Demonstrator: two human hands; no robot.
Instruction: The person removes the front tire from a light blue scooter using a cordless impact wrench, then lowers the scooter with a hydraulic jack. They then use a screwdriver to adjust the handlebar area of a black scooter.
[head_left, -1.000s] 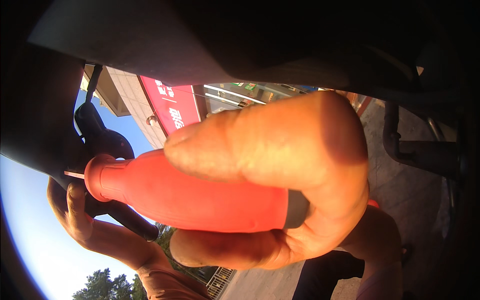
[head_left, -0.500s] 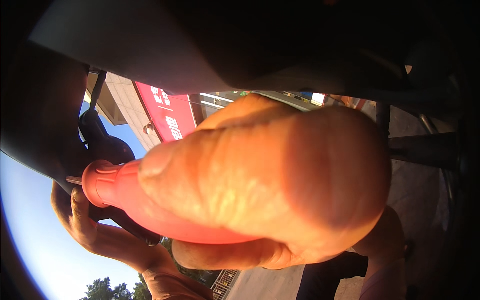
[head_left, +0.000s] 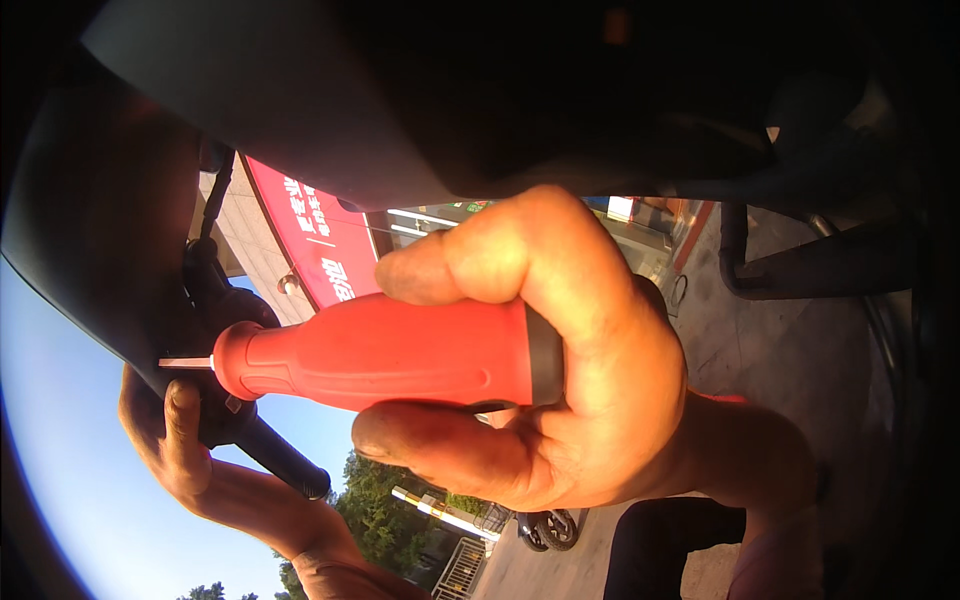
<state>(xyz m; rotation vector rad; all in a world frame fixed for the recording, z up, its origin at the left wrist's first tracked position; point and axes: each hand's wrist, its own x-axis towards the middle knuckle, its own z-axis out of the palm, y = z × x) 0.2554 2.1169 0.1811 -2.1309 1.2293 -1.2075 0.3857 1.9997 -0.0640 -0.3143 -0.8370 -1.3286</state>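
A red screwdriver [head_left: 400, 345] with a dark butt lies level across the middle, its thin metal blade pointing left. My right hand [head_left: 620, 380] is closed round the butt end, one finger along the upper side and the thumb or another digit along the lower. The blade reaches the edge of a dark, smooth vehicle panel [head_left: 90, 240]; its very tip is hard to make out against the panel. Just below the blade, my left hand [head_left: 185, 470] grips that panel edge, thumb on the near side and the other fingers partly hidden behind it.
Behind the panel stands a black handlebar grip [head_left: 285, 455]. A dark body part [head_left: 600, 120] overhangs the top, close above my right hand. Dark tubing [head_left: 820, 270] runs at the right. Further off are a red sign [head_left: 300, 230], trees and a parked two-wheeler [head_left: 548, 530].
My right hand has drawn back toward the butt and loosened, baring most of the handle. More of the blade shows. My left hand keeps its place by the panel edge.
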